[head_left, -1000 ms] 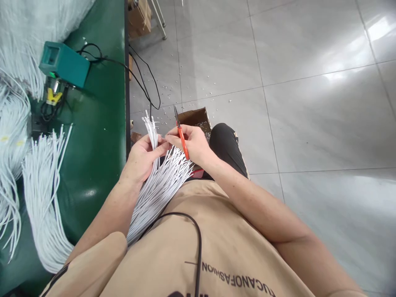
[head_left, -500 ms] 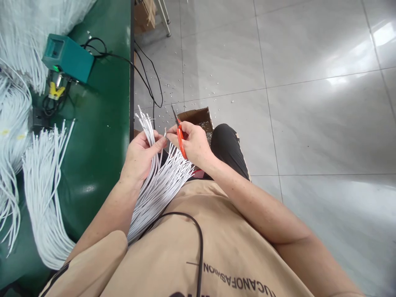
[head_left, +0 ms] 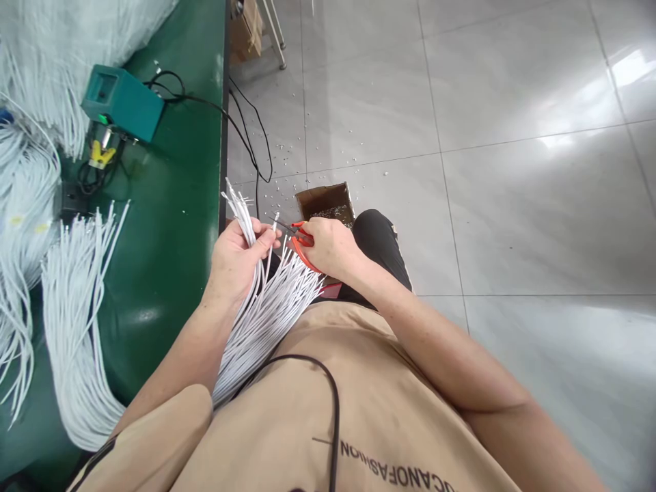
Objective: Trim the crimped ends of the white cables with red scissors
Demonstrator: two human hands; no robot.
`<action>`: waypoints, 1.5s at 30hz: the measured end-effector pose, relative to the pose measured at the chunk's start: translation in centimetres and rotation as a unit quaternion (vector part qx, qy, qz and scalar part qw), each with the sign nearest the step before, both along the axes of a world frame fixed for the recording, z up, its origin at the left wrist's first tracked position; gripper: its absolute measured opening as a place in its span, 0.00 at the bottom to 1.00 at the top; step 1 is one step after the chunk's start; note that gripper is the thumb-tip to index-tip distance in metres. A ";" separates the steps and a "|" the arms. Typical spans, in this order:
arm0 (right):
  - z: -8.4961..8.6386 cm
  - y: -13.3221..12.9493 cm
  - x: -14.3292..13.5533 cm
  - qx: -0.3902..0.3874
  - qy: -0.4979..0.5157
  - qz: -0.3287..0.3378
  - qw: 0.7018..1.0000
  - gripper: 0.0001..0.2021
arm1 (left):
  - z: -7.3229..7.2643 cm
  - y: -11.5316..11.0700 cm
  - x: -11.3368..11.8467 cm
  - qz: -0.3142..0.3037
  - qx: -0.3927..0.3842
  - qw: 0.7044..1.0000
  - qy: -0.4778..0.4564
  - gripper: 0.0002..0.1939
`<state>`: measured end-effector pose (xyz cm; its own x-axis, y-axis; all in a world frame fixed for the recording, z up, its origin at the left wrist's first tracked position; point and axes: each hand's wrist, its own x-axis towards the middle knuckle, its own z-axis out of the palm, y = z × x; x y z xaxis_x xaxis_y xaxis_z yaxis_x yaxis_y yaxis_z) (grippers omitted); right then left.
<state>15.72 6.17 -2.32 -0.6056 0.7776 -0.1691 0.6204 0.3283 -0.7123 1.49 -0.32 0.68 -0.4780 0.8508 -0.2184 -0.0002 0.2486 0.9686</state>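
My left hand (head_left: 244, 251) is closed on white wires (head_left: 240, 208), whose tips stick up above the fingers. Between its thumb and fingertips one wire end (head_left: 276, 220) stands apart from the others. A pair of red-handled cutters (head_left: 303, 254) is in my right hand (head_left: 333, 247), its dark blades pointing left, right beside that single wire end. Whether the blades touch the wire I cannot tell. Below both hands a thick bundle of white wires (head_left: 266, 314) lies across my lap, its loose ends fanned toward the right.
An open cardboard box (head_left: 324, 199) holding small clippings sits on the floor beyond my hands, with bits scattered around it. On the green table (head_left: 169, 171) at left are a teal device (head_left: 126, 102), a yellow clip (head_left: 101, 156) and more wire bundles (head_left: 76, 307). A black cable (head_left: 251, 143) hangs off its edge.
My right hand has turned the cutters from pointing up to pointing left, blades now by the single wire end. Its fingertips have moved off that wire; my left hand keeps its hold.
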 end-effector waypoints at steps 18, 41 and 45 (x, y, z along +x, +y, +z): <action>0.6 -0.2 0.5 0.073 -0.056 0.014 0.996 0.15 | -0.9 -0.4 -0.5 -0.017 0.004 0.996 0.083 0.12; 0.7 1.4 0.4 -0.328 0.408 -0.048 0.851 0.10 | 0.7 -0.2 -0.2 -0.111 -0.046 0.984 -0.131 0.16; 0.5 1.0 0.2 -0.344 0.419 -0.054 0.839 0.13 | 0.5 -0.4 -0.1 -0.098 -0.045 0.989 -0.105 0.15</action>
<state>15.88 7.20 -1.87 -0.6693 0.7275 -0.1510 -0.1920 -0.3657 -0.9107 1.37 -0.67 1.19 -0.2421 0.8952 -0.3742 -0.1413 0.3490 0.9264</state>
